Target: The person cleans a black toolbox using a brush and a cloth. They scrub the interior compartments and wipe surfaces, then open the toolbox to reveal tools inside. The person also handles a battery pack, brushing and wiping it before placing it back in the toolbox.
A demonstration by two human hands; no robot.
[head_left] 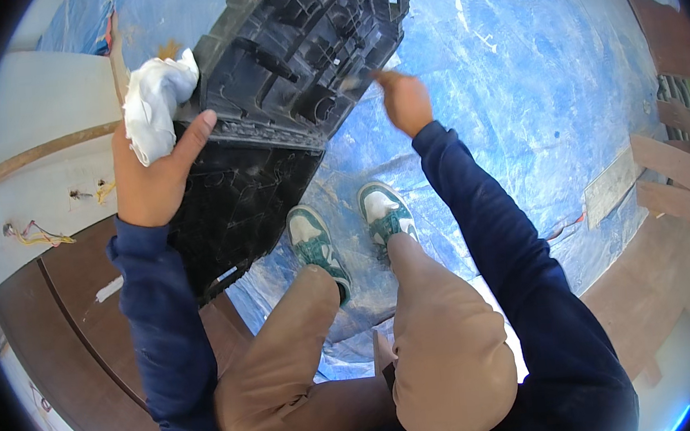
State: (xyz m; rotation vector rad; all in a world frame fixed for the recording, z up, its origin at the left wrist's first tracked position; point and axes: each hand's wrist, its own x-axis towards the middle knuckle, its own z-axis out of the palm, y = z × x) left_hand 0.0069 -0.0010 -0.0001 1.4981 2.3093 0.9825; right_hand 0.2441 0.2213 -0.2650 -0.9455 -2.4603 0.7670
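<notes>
Head view: your left hand (149, 183) closes round white cloth (156, 101), thumb against edge of open black case (245, 195), likely steadying it ahead-left of your shoes (309, 233). Right hand (406, 105) blurs by case; cannot tell fingers' closure or hold.

The case (271, 117) is black, the cloth (156, 101) white, the sheet (507, 103) blue streaked white.

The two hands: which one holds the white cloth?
The left hand, at the edge of the black case, holds the white cloth; the right hand shows none.
</notes>
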